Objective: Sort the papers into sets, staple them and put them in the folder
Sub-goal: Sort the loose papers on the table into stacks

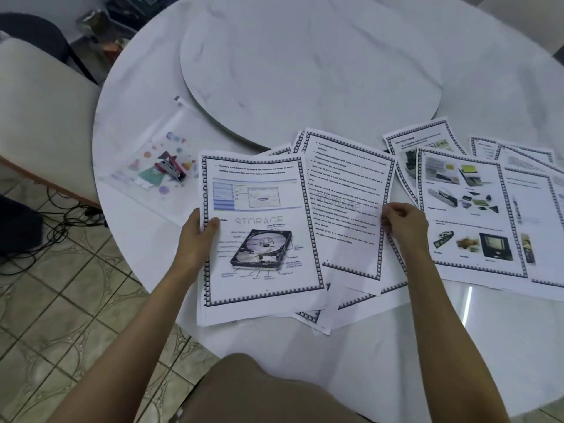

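Note:
Printed papers with patterned borders lie spread over the near half of a round white table (305,41). My left hand (198,236) grips the left edge of a stack topped by the hard-disk page (262,233). My right hand (403,222) pinches the right edge of a text page (348,203) lying beside that stack. More sheets with photos (470,209) fan out to the right. A clear plastic folder (152,166) with coloured dots lies at the table's left, and a red and black stapler (170,170) sits on it.
A raised round turntable (305,65) fills the table's middle. A cream chair (39,117) stands at the left, with cables (55,224) on the tiled floor below it. Clutter sits at the far left corner.

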Action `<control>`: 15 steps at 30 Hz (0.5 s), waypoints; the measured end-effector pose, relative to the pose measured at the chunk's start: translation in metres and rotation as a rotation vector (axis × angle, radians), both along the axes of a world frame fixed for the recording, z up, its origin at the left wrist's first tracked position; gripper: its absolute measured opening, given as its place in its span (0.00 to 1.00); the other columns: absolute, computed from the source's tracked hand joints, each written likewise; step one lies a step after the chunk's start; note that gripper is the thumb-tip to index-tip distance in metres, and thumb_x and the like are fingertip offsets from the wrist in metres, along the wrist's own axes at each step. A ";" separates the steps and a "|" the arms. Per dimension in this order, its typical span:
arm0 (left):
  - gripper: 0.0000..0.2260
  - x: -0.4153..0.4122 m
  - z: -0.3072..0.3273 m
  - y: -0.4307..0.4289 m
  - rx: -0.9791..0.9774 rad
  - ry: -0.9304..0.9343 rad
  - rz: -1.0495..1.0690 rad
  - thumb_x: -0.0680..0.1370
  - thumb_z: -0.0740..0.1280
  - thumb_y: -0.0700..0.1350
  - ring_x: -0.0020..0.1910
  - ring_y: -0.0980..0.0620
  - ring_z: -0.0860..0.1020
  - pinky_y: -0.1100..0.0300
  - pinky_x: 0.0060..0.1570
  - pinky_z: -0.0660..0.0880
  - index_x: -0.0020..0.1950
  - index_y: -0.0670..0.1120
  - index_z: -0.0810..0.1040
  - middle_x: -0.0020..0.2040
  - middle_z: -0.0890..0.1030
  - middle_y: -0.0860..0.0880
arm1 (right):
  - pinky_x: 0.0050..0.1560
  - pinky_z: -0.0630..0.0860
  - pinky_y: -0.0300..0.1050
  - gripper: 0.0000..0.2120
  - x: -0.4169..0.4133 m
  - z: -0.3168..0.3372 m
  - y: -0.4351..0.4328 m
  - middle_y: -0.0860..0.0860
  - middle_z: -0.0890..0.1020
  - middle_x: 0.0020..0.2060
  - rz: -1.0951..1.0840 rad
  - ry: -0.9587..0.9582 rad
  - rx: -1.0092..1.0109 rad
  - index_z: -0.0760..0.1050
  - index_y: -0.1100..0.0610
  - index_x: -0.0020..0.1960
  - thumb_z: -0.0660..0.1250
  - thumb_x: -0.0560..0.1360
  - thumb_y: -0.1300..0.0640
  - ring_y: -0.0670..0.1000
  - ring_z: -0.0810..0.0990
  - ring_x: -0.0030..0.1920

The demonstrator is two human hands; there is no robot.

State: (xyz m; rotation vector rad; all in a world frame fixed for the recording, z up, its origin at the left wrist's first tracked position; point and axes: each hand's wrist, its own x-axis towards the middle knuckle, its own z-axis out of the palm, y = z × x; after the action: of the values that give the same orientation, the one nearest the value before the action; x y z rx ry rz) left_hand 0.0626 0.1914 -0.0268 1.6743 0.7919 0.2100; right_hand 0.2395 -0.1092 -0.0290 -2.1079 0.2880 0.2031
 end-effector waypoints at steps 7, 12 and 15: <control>0.09 -0.002 0.003 0.018 0.027 -0.009 0.021 0.80 0.57 0.40 0.54 0.50 0.74 0.56 0.54 0.69 0.59 0.48 0.70 0.55 0.76 0.49 | 0.56 0.77 0.51 0.13 0.010 -0.007 0.004 0.60 0.82 0.46 -0.055 -0.027 -0.095 0.78 0.65 0.55 0.67 0.74 0.59 0.54 0.77 0.43; 0.12 -0.004 0.001 0.028 0.069 0.000 0.003 0.80 0.57 0.39 0.55 0.49 0.73 0.55 0.57 0.69 0.64 0.43 0.70 0.56 0.75 0.49 | 0.55 0.72 0.44 0.15 0.012 -0.006 0.012 0.61 0.81 0.51 -0.094 -0.039 -0.109 0.76 0.67 0.56 0.69 0.73 0.59 0.58 0.79 0.52; 0.13 -0.003 0.000 0.030 0.071 0.007 -0.005 0.80 0.57 0.39 0.56 0.49 0.73 0.53 0.59 0.70 0.64 0.43 0.70 0.57 0.75 0.49 | 0.55 0.74 0.44 0.14 0.014 -0.005 0.015 0.61 0.81 0.52 -0.134 -0.006 -0.097 0.77 0.66 0.55 0.69 0.72 0.59 0.57 0.79 0.50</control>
State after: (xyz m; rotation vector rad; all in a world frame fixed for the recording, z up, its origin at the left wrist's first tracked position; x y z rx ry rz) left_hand 0.0595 0.2213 -0.0272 1.7442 0.7936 0.2309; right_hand 0.2539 -0.0944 -0.0340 -2.1747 0.4425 0.1057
